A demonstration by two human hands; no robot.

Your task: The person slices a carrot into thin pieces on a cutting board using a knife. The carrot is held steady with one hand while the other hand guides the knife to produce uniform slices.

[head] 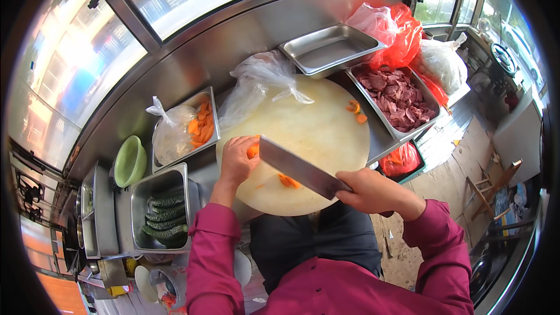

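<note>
My left hand (237,159) grips a piece of carrot (253,150) at the left side of a round cutting board (323,140). My right hand (367,190) is closed around the handle of a cleaver (299,168), whose broad blade reaches across the board with its far end beside the carrot. Several carrot slices (288,180) lie just below the blade. A few orange scraps (356,111) rest at the board's upper right edge. A clear plastic bag (262,81) overlaps the board's upper left.
Left of the board are a steel pan (214,135) with carrot slices and a bag, a pan (187,192) of cucumbers and a green bowl (131,162). Beyond stands an empty-looking steel pan (332,48). Sliced raw meat (398,98) fills a pan at right, near red bags (400,37).
</note>
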